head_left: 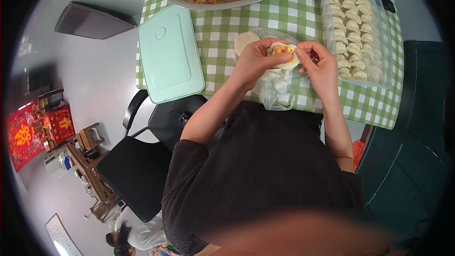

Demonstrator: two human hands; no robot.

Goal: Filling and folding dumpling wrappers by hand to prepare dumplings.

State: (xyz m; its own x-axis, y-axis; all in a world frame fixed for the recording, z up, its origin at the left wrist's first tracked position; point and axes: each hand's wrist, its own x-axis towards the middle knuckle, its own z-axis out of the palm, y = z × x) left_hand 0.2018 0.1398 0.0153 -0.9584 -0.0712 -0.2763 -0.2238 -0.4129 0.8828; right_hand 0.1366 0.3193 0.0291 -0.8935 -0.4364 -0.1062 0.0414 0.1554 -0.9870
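Observation:
Between my two hands is a round dumpling wrapper (287,65) lying open, with a mound of meat, corn and carrot filling (281,50) on it. My left hand (258,61) holds the wrapper from the left, its thumb lying over the filling. At the right edge, the thumb and fingers of my right hand (318,61) pinch the rim. Just left of the wrapper, a stack of plain dumpling wrappers (243,41) rests on a clear plastic bag (276,96), which is crumpled below my hands.
A large metal tray (218,6) of filling stands at the far edge, with a utensil handle over its rim. To the right, a clear container (385,66) holds rows of folded dumplings (351,23). A pale green lid (173,57) lies left. A black chair (137,170) stands beside me.

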